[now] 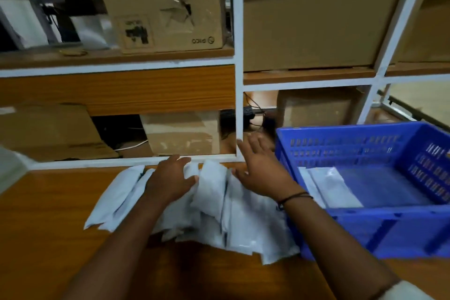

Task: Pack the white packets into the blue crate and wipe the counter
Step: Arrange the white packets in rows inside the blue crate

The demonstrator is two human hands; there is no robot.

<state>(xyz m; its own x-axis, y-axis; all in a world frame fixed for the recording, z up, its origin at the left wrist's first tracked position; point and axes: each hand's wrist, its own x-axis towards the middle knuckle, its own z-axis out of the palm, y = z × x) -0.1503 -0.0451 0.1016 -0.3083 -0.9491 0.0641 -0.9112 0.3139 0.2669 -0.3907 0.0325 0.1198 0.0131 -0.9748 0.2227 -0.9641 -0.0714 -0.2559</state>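
Observation:
Several white packets [211, 207] lie in a loose pile on the wooden counter [48, 238], against the shelf frame. My left hand [170, 180] rests flat on the pile's left part, fingers spread over the packets. My right hand [260, 170] hovers over the pile's right side with straight fingers, holding nothing. The blue crate [379, 229] stands on the counter at the right, touching the pile. Inside it a few white packets [328, 187] lie flat on the bottom, at its left end.
A white-framed shelf unit [239, 80] rises right behind the counter, filled with cardboard boxes [165, 14] and some black cables [253, 114]. Bare counter stretches to the left of and in front of the pile.

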